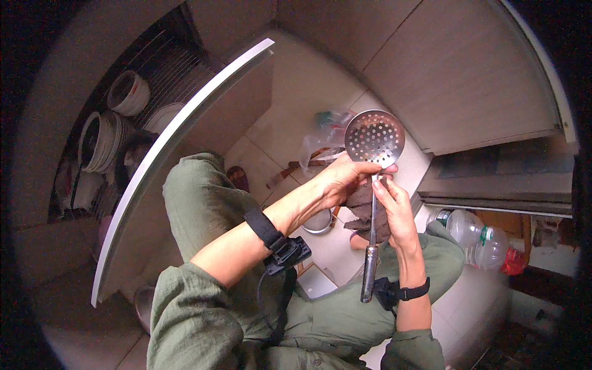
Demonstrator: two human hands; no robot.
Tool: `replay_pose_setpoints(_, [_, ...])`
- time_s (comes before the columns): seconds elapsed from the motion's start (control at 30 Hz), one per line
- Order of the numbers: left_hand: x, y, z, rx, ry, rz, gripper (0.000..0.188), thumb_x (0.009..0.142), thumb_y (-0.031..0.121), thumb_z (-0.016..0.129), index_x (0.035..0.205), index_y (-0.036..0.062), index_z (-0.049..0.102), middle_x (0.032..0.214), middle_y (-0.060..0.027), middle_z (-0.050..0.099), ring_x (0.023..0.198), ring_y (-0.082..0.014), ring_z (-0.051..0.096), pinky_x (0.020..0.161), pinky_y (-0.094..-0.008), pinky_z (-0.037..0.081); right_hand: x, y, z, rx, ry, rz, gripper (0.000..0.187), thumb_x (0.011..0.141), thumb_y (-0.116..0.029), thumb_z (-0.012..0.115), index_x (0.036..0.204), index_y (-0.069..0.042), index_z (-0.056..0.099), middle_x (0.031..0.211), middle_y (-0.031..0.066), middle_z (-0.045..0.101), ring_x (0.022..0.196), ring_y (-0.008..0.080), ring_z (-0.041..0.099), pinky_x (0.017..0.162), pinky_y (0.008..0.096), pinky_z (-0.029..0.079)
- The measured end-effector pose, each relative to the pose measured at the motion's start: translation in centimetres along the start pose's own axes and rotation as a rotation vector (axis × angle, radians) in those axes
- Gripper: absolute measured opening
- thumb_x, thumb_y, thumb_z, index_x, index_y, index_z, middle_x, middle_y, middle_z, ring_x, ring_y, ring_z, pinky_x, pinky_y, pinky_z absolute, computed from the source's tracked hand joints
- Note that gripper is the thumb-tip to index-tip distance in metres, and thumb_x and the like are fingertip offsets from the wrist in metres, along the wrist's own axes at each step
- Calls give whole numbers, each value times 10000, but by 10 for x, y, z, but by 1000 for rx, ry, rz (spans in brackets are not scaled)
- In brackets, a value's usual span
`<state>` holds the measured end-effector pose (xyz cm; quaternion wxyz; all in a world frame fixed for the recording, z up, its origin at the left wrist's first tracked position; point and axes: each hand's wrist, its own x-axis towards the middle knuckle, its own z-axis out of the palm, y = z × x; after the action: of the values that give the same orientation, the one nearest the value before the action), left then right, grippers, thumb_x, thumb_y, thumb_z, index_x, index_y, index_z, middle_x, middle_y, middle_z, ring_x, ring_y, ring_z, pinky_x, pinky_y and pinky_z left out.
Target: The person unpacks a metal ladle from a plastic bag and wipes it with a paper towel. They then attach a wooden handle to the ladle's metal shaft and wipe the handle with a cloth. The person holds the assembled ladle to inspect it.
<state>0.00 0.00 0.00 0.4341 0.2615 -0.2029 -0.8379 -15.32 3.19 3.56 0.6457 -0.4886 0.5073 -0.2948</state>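
Note:
A metal skimmer with a round bowl full of holes is held upright in front of me, bowl at the top. Its long handle points down toward my lap. My left hand is closed around the neck just under the bowl, fingertips showing at its right side. Lower down, my right hand pinches the shaft, thumb against it, together with a brown cloth. The cloth hangs bunched behind the shaft, between both hands. Some fingers of each hand are hidden by the cloth and the skimmer.
At left, a pulled-out cabinet front stands before a rack with stacked plates and white bowls. A clear plastic bag and a round metal vessel lie beyond my arms. Plastic bottles are at right.

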Motion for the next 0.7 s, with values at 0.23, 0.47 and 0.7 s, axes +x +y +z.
replay_pose_setpoints(0.23, [6, 2, 4, -49, -4, 14, 247, 859, 47, 519, 1089, -38, 542, 1005, -146, 639, 903, -187, 616, 761, -273, 468, 4, -6, -6, -143, 102, -33, 261, 914, -218, 509, 1014, 9, 592, 864, 1, 583, 796, 71, 530, 723, 232, 441])
replay_pose_setpoints(0.47, [5, 5, 0, 1, 202, -38, 261, 911, 93, 465, 1146, -19, 465, 1008, -139, 609, 856, -244, 632, 772, -369, 548, 4, -24, -16, -487, 574, -342, 135, 830, -47, 559, 955, 0, 580, 885, 52, 606, 826, 123, 562, 764, 271, 449])
replay_pose_setpoints(0.7, [-11, -22, 15, 70, -85, -163, 466, 906, 477, 442, 1190, 109, 477, 1198, -71, 522, 1051, -193, 538, 785, -423, 518, 4, -12, -4, -977, 576, -605, 209, 789, -21, 593, 994, -24, 549, 933, 114, 615, 852, 219, 612, 749, 320, 474])
